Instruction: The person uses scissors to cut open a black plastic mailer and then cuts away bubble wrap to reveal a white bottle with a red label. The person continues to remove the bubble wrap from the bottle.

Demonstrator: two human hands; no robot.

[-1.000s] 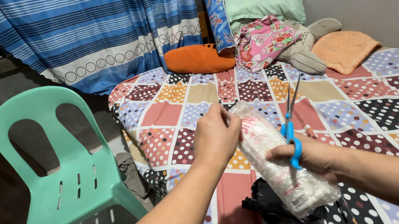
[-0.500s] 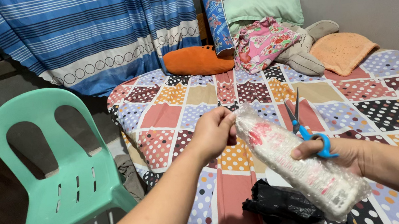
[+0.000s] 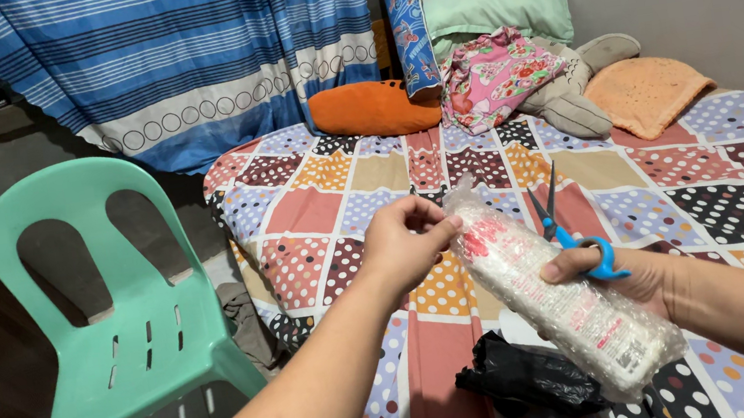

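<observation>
Black bag (image 3: 528, 378): crumpled glossy plastic, lying on the bed just under the lower end of the packet.
Packet (image 3: 551, 296): a long tube-shaped roll of white pads in clear, crinkly plastic wrap with red print; it slants from upper left to lower right, held in the air above the bed between both hands.
Right hand (image 3: 625, 276): its fingers are closed around the middle of the packet from behind, and the same hand carries the scissors, a finger through one handle ring.
Scissors (image 3: 567, 231): slim grey metal blades, slightly parted and pointing up, with smooth blue plastic loops; they lie against the right side of the packet.
Left hand (image 3: 405, 243): fingers pinched together on the gathered, twisted plastic at the packet's top end.
Chair (image 3: 123, 318): mint-green moulded plastic, rounded back with two large openings and narrow slots in the seat, standing on the floor left of the bed.
Bed (image 3: 723, 182): covered by a patchwork sheet of polka-dot squares in red, orange, lilac and dark brown.
Orange cushion (image 3: 373, 108): plump oval, at the head of the bed.
Pillows (image 3: 498, 5): pale green one on top, pink floral cloth below, heaped by the wall.
Curtain (image 3: 170, 54): blue and white stripes with a band of rings, hanging in soft folds.
</observation>
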